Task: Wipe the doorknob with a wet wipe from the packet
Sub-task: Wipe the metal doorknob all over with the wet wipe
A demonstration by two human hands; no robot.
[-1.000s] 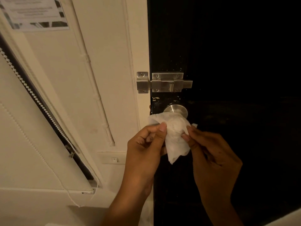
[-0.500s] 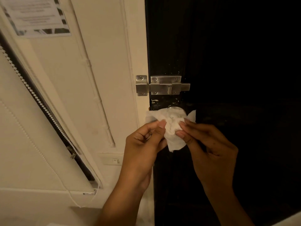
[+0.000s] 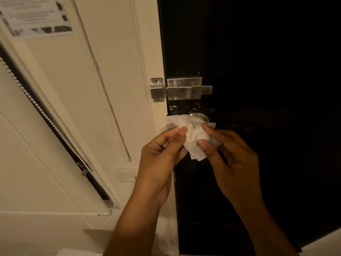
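Both hands — the left hand (image 3: 162,150) and the right hand (image 3: 232,154) — pinch the wet wipe (image 3: 193,134) bunched right over the doorknob (image 3: 200,117), so the rubbing looks started — next, I think, press and twist it around.

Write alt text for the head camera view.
Both hands, left hand and right hand, hold a crumpled white wipe against a metal doorknob on a dark door. A metal latch sits just above the doorknob.
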